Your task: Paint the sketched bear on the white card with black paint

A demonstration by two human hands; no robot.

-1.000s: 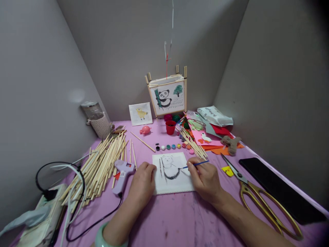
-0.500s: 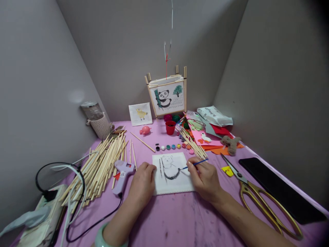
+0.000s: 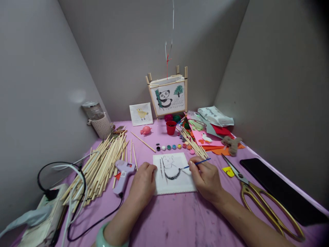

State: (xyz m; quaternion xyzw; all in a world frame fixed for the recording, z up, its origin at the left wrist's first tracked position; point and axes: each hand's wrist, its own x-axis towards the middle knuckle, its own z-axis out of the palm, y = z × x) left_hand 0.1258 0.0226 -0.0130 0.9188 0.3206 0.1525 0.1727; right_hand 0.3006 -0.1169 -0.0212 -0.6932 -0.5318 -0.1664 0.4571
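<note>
A small white canvas [image 3: 174,187] lies flat on the purple table, with a panda outline and a thick black curved stroke on it. My left hand [image 3: 144,181] is closed at the canvas's left edge, gripping it, its fingertips partly hidden. Pinched in my right hand [image 3: 204,176] is a thin blue paintbrush [image 3: 196,163], its tip touching the right end of the black stroke. A row of small paint pots [image 3: 169,147] stands just beyond the canvas. Behind them is a red cup [image 3: 171,127] with dark liquid in it.
Left are a lilac glue gun [image 3: 123,176] with its cord and many wooden sticks [image 3: 102,168]. Right lie gold-handled scissors [image 3: 257,195] and a black phone-like slab [image 3: 277,188]. A panda lantern [image 3: 168,97] hangs at the back, near a chick picture [image 3: 141,114].
The whole view has shifted slightly. Both hands keep their places, and the brush tip stays at the right end of the black stroke.
</note>
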